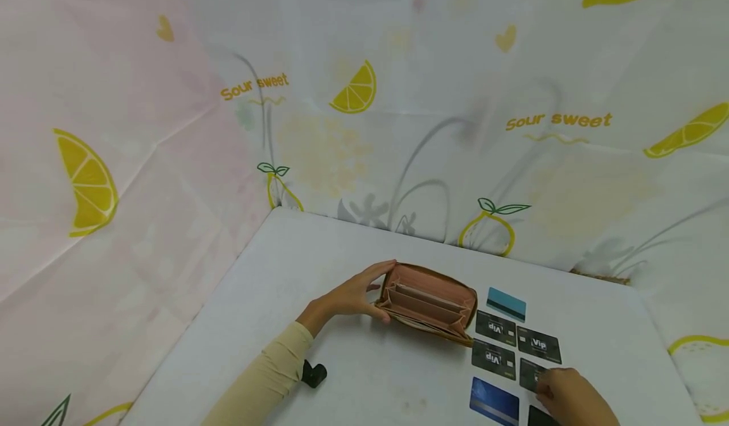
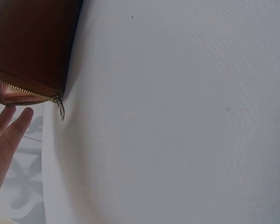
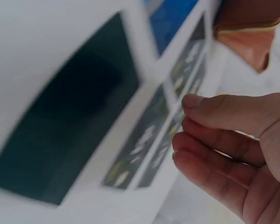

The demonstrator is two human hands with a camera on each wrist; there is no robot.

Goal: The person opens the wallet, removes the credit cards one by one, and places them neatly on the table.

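White table (image 1: pixel 364 382), with a wallet (image 1: pixel 427 297) in the left grip (image 1: pixel 350 294), the right grip (image 1: pixel 574 394) loose and empty over cards (image 1: pixel 493 359).

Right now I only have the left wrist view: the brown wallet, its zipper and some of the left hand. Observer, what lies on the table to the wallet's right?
Observer: A group of cards, the farthest one light blue with a dark stripe.
Operator: Got it. Where is the right hand?
Observer: Over at those cards, with its fingers in front of a dark card; I can't tell whether they touch it.
Operator: Anything close to the left sleeve?
Observer: Yes, a small black object lies on the table right next to it.
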